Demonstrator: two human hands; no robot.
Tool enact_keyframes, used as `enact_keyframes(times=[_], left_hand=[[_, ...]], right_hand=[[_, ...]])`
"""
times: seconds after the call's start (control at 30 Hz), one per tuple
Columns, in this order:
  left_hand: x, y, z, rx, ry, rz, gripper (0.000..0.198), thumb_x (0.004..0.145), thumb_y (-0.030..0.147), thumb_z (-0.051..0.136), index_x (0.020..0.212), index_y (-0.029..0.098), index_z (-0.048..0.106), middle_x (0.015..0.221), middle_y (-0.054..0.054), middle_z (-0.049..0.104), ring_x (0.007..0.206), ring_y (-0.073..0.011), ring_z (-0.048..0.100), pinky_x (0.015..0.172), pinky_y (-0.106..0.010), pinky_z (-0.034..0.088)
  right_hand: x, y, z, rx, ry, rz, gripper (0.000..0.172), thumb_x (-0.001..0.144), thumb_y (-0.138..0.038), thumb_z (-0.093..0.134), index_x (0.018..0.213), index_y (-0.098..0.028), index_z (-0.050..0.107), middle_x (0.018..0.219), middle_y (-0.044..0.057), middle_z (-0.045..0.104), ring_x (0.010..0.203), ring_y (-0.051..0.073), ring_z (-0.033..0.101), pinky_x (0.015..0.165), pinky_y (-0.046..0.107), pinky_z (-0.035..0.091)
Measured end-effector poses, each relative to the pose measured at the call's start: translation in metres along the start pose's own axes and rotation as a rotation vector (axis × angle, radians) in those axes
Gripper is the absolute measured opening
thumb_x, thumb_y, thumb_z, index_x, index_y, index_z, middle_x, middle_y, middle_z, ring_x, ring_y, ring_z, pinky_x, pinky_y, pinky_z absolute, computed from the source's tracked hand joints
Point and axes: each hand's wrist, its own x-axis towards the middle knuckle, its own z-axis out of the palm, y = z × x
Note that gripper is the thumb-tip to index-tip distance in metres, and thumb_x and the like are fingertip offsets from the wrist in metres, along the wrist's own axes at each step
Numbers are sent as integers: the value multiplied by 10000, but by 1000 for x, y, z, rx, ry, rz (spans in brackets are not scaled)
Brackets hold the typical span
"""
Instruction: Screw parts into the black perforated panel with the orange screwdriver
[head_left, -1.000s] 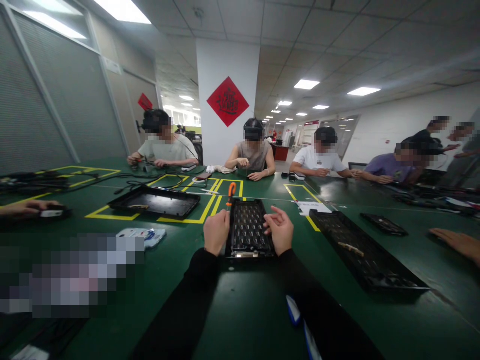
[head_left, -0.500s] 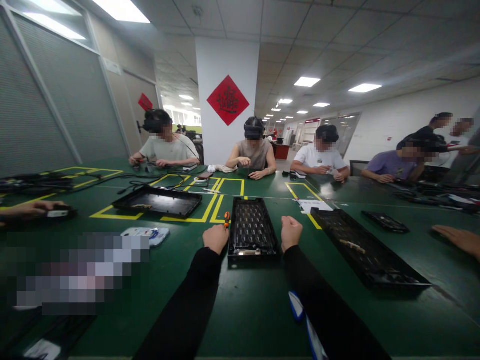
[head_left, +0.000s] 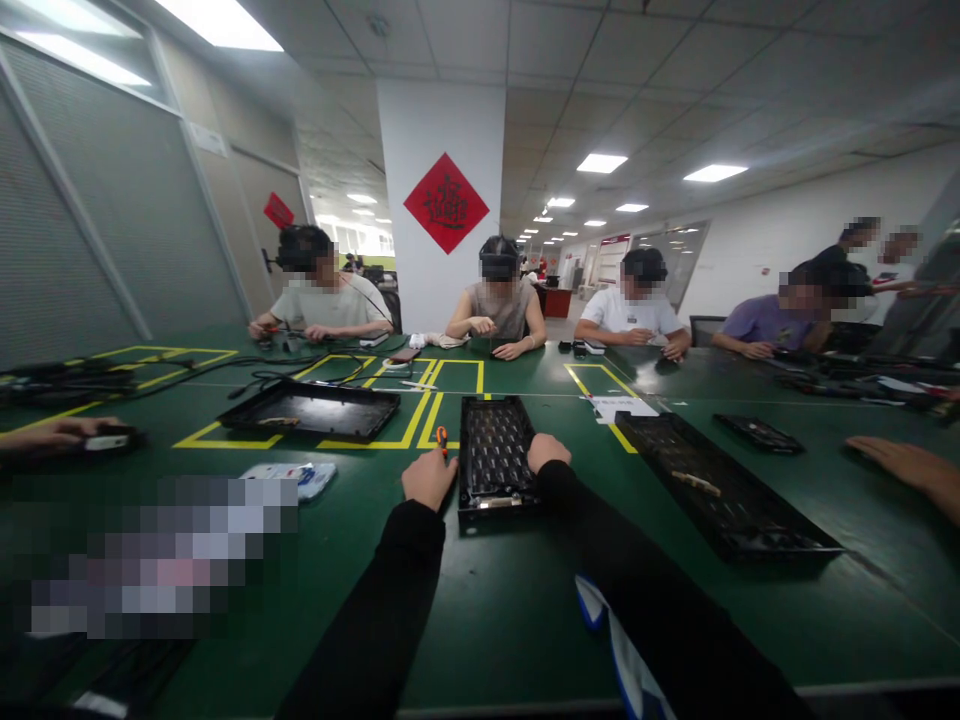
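Note:
A black rectangular plastic casing (head_left: 495,470) lies in front of me, with rows of raised shapes inside and a pale metal-coloured part along its near end. At its left side, my left hand (head_left: 429,478) is closed around a screwdriver; the orange and black handle (head_left: 442,440) sticks up above the fist. My right hand (head_left: 547,453) is closed at the casing's right rim, partly over the edge. Its fingers face away from me, so whatever they grip is hidden.
To the right lies a long black tray (head_left: 724,490), with a smaller black part (head_left: 757,433) beyond it. A shallow black tray (head_left: 322,408) stands at the left. A plastic packet (head_left: 304,478) is nearby. Other people's hands (head_left: 900,465) rest at both sides.
My right hand has moved left from beside the casing to its right rim. The left hand still has the screwdriver and stays by the left side. The view has shifted slightly.

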Motion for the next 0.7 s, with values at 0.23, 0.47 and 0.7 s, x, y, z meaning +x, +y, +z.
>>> enact_keyframes(times=[0.23, 0.47, 0.7], left_hand=[[-4, 2, -3, 18, 16, 25, 413, 822, 484, 300, 847, 182, 580, 870, -106, 634, 797, -223, 596, 632, -279, 400], [-29, 33, -15, -90, -77, 519, 334, 827, 431, 358, 718, 186, 556, 724, -49, 584, 717, -173, 548, 636, -262, 369], [-84, 157, -4, -450, -56, 958, 366, 800, 467, 423, 1050, 235, 557, 1090, -81, 547, 1040, -222, 464, 873, -358, 372]], right_hand=[[17, -12, -12, -146, 4, 18, 202, 723, -197, 585, 876, -95, 668, 951, 233, 632, 918, 282, 612, 753, 370, 466], [41, 19, -64, -246, 11, 26, 277, 777, -149, 461, 971, -76, 645, 1027, 231, 613, 976, 278, 588, 787, 347, 443], [56, 77, -142, -346, 1, 14, 278, 755, -164, 479, 924, -39, 660, 1037, 241, 605, 981, 267, 581, 792, 291, 417]])
